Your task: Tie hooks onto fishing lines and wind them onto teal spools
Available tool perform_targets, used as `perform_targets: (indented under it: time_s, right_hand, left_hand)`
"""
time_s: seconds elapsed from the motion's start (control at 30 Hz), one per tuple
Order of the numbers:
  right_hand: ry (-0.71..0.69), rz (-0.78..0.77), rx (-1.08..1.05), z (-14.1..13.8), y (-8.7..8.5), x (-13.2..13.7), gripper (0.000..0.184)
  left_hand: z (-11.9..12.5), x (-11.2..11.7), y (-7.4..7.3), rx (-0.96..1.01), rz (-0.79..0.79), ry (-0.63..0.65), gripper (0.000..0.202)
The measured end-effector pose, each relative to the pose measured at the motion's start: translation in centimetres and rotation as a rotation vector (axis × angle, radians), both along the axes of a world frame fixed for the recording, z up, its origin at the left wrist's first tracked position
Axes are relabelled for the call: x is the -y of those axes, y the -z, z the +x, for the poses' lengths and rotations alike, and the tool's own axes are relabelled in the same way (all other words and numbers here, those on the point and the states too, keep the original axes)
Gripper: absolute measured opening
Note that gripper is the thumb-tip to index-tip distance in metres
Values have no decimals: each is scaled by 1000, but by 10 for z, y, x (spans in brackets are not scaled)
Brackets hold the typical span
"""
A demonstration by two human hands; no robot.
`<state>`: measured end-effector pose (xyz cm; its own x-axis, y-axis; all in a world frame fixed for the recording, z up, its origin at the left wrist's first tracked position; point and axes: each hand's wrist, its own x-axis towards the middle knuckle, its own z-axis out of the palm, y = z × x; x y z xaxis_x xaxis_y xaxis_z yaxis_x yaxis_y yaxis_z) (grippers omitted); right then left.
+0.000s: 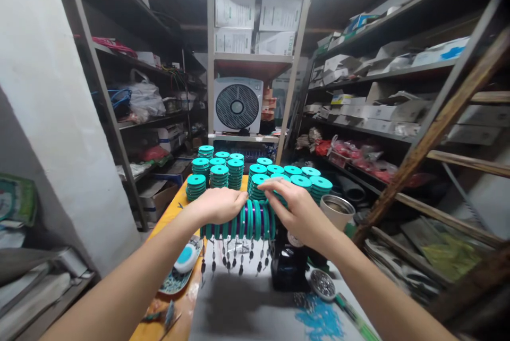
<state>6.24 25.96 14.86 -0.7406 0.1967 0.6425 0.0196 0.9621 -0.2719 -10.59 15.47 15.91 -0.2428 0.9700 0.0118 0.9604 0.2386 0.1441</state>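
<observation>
A sideways row of teal round spools (247,221) with purple line on them is held in the air above the table, with small dark weights dangling on threads beneath it. My left hand (218,205) is closed over the row's left end. My right hand (295,210) is closed over the right end, fingers curled across the top. Just behind the row stand several upright stacks of the same teal spools (223,173) on the orange table (172,212).
A metal cup (337,211) stands right of my right hand. A dark box (289,269), a round tin of small beads (322,283), a teal-and-white case on a plate (185,259) lie below. Cluttered shelves line both sides; a box fan (238,105) sits behind.
</observation>
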Motion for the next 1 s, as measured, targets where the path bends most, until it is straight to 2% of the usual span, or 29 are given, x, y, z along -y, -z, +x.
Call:
perform_targets:
  time_s: [0.07, 0.17, 0.3, 0.4, 0.57, 0.67, 0.73, 0.8, 1.0]
  right_hand:
    - [28, -8, -71, 14, 11, 11, 20]
    - [60, -11, -177, 23, 38, 23, 17]
    - [135, 84, -234, 19, 76, 35, 42]
    - [178, 157, -307, 15, 91, 46, 47]
    - [228, 59, -440, 13, 98, 65, 24]
    - [363, 37, -527, 11, 102, 63, 25]
    - [394, 68, -529, 9, 104, 57, 25]
    - [391, 88, -509, 8, 104, 52, 18]
    - [406, 32, -450, 10, 98, 51, 8]
  left_hand:
    - [-4, -3, -2, 59, -20, 13, 65]
    - [-9, -8, -4, 134, -44, 48, 63]
    - [-14, -14, -4, 182, -48, 85, 55]
    - [-17, -15, -3, 194, -55, 93, 53]
    - [-18, -14, -5, 208, -68, 89, 54]
    - [-17, -13, -7, 216, -86, 87, 53]
    - [-16, -13, -8, 223, -96, 84, 51]
    - [-16, -12, -9, 235, -98, 70, 50]
    - [-14, -12, -9, 266, -91, 56, 44]
